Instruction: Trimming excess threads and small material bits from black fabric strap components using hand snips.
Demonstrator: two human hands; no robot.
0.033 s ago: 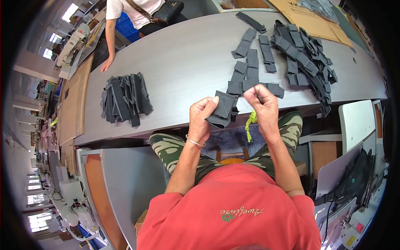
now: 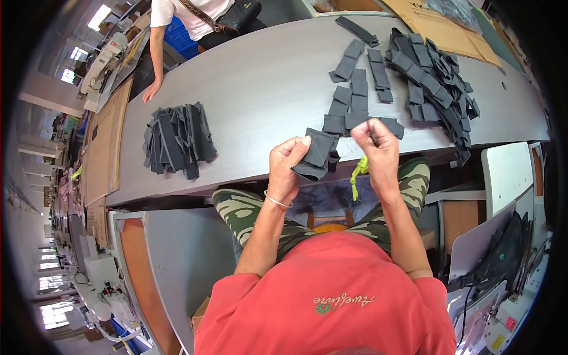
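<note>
My left hand (image 2: 286, 165) is closed on a folded dark grey fabric piece (image 2: 317, 151) at the table's near edge, its thumb pressed on top. To its right, my right hand (image 2: 379, 152) is raised with the fingers curled in a pinch. What those fingers hold is hidden. A knotted bright yellow-green cord (image 2: 357, 176) hangs just below this hand. Behind my hands, several grey fabric strips with stitched segments (image 2: 358, 92) lie on the table and reach close to the held piece.
The grey table (image 2: 254, 89) bears a stack of grey strips (image 2: 179, 141) at left and a large heap of segmented strips (image 2: 435, 83) at right. Flattened cardboard (image 2: 452, 32) lies at the back right. Across the table, a person's hand (image 2: 152, 90) rests on its far-left edge.
My right hand has shifted slightly to the right, away from the held fabric piece, and the yellow-green cord has moved with it. My left hand stays in place.
</note>
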